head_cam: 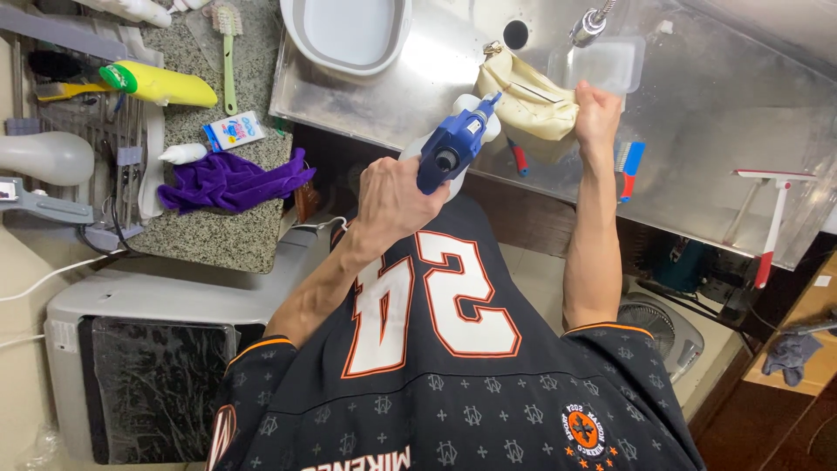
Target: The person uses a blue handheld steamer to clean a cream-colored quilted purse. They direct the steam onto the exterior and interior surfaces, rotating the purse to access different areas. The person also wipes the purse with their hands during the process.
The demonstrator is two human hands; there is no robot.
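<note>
A single head-worn camera looks steeply down from above the person's own chest, so the dark jersey fills the lower frame and both forearms reach away toward the top. It sits close over the steel sink, with the granite desk at the left edge and the floor along the right.

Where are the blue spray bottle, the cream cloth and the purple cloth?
blue spray bottle (453, 144), head view, on its blue trigger head.
cream cloth (527, 100), head view, middle of the bunched fabric.
purple cloth (228, 181), head view, centre of its folds.
</note>
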